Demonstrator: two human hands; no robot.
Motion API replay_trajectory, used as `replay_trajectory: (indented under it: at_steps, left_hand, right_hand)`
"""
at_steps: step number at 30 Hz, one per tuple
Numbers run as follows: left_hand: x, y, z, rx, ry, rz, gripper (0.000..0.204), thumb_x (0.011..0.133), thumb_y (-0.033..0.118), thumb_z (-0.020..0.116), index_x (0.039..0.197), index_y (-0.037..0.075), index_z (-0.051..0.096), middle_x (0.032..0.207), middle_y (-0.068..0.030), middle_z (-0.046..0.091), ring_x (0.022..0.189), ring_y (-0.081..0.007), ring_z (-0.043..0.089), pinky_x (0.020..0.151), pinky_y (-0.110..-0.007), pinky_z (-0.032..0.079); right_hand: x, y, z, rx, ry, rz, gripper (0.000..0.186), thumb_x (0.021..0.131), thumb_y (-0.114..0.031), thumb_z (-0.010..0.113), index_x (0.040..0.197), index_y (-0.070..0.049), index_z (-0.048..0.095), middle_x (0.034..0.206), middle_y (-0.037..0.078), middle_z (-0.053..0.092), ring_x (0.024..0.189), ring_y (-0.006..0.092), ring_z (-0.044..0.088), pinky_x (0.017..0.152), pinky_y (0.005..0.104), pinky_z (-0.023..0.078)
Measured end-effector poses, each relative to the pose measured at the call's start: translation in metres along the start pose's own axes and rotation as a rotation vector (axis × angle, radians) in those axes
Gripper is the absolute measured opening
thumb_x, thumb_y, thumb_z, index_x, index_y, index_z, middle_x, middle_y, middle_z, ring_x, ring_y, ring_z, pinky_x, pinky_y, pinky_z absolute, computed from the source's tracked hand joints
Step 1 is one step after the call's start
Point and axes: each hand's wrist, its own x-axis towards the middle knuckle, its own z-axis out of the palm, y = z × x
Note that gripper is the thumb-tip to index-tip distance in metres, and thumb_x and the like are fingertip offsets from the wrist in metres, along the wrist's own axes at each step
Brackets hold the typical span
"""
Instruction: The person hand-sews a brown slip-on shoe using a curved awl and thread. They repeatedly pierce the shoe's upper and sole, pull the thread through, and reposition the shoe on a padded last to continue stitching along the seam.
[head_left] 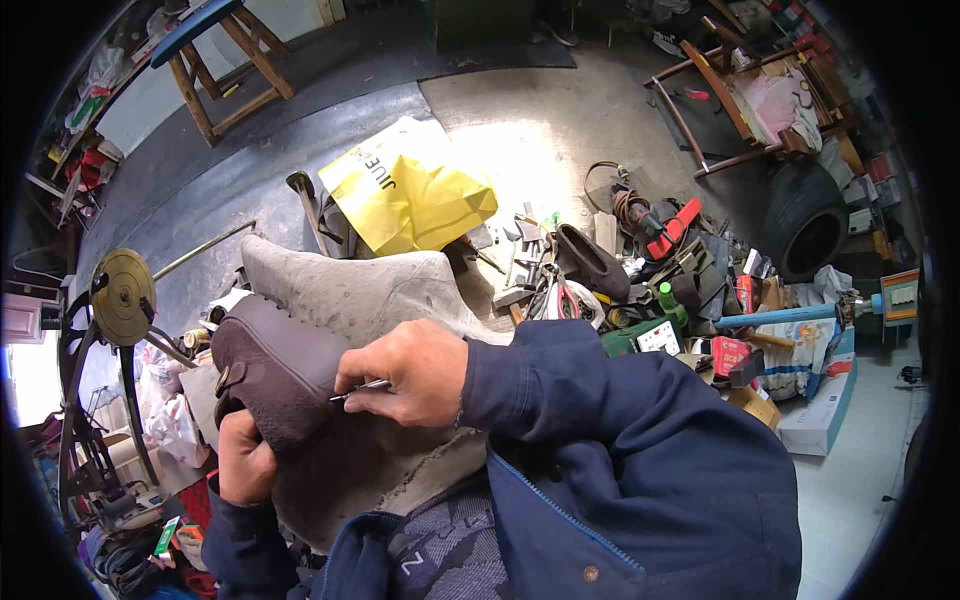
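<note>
A brown leather boot [290, 350] with a strap and buckle lies on the grey cloth [370, 285] across my lap. My left hand [245, 460] holds the boot at its opening, the fingertips hidden by the leather. Pinched in my right hand [415, 375] is a thin silver metal tool [374, 386], its tip close to or touching the boot's side. What kind of tool it is does not show, since my fingers cover most of it.
A hand-wheel machine [122, 290] stands at the left. Beyond the cloth lie a yellow bag [405, 190] and a heap of tools with a dark shoe [590, 262]. Farther right are a tire [806, 222] and a wooden chair frame [735, 95]. A blue-topped stool [215, 60] stands far left.
</note>
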Motion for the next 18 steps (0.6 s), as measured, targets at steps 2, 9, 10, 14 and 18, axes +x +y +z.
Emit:
replay_trajectory:
  at_steps: [2,9,10,14,18]
  left_hand:
    - [0.006,-0.006,0.001,-0.132,0.002,-0.005,0.021,0.1,0.007,0.066,0.116,-0.003,0.075,0.112,-0.0058,0.077,0.098,-0.0137,0.069,0.089,-0.03,0.054]
    - [0.014,-0.017,0.002,-0.349,-0.034,-0.047,0.028,0.094,0.005,0.073,0.121,-0.001,0.074,0.117,-0.0063,0.076,0.103,-0.0171,0.071,0.093,-0.033,0.055]
    - [0.015,-0.017,0.004,-0.329,-0.035,-0.028,0.028,0.093,0.004,0.074,0.121,-0.001,0.074,0.117,-0.0062,0.076,0.103,-0.0171,0.071,0.094,-0.033,0.055]
    - [0.019,-0.018,0.01,-0.262,0.026,0.034,0.031,0.09,0.003,0.078,0.121,0.0,0.074,0.118,-0.0052,0.077,0.105,-0.0169,0.071,0.095,-0.033,0.055]
    - [0.018,-0.014,0.008,-0.272,-0.028,0.019,0.029,0.09,0.001,0.078,0.119,0.001,0.074,0.117,-0.0051,0.077,0.107,-0.0166,0.07,0.095,-0.033,0.055]
  right_hand:
    - [-0.001,-0.003,0.0,-0.076,0.004,-0.025,0.018,0.089,-0.02,0.079,0.1,-0.011,0.07,0.082,0.012,0.074,0.078,0.0353,0.073,0.068,0.0444,0.056]
    - [-0.003,-0.016,0.004,-0.305,0.032,-0.072,0.019,0.088,-0.02,0.075,0.097,-0.008,0.062,0.078,0.013,0.07,0.074,0.036,0.072,0.065,0.0452,0.056]
    - [-0.003,-0.018,0.007,-0.343,0.022,-0.063,0.019,0.088,-0.018,0.074,0.097,-0.007,0.061,0.078,0.013,0.069,0.074,0.0364,0.072,0.064,0.045,0.057]
    - [-0.001,-0.026,0.019,-0.41,0.003,0.021,0.023,0.084,-0.009,0.071,0.101,-0.003,0.056,0.085,0.018,0.069,0.077,0.0383,0.072,0.065,0.046,0.058]
    - [0.001,-0.028,0.024,-0.428,-0.003,0.055,0.026,0.088,-0.014,0.072,0.103,-0.004,0.053,0.088,0.016,0.066,0.078,0.0378,0.071,0.064,0.046,0.056]
